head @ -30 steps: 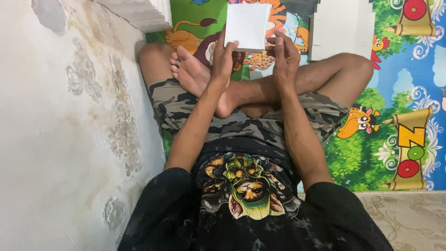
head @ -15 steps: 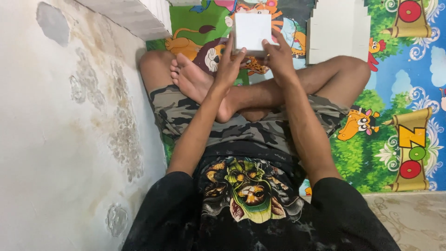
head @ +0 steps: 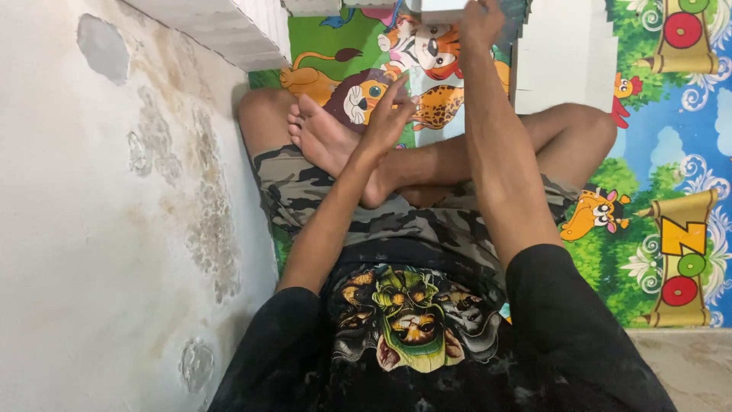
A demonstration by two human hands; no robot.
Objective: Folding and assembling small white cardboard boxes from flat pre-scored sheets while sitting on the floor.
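White paper piece [head: 444, 9] at far top edge, mostly cut off by the frame. Right hand [head: 482, 23] closed on its right side, probably pinching it. Left hand [head: 387, 118] nearer, fingers loosely spread, empty, above crossed feet [head: 324, 141] on cartoon mat [head: 656, 152].

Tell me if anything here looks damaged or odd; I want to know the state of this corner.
The wall on the left is stained and blotchy, with patches where the surface has flaked off, one near the top and one low down. The play mat looks intact. The right hand holds a white piece at the frame's top edge.
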